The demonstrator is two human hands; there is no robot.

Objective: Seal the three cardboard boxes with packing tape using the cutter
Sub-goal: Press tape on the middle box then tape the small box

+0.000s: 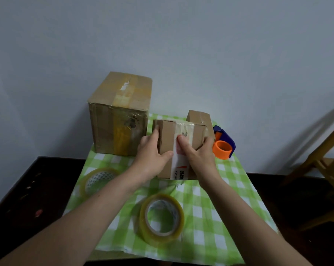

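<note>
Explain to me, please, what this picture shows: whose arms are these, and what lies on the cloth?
No machine here: a person wears one camera on the head, which looks down at their own bare arms. The left hand and right hand grip a mid-sized box from either side; the right thumb presses on the taped label on its front. On the green checked cloth stand a large box at the back left, a small box behind the held one, a blue and orange tape cutter at the right, and two rolls of clear tape, the left roll and the near roll.
</note>
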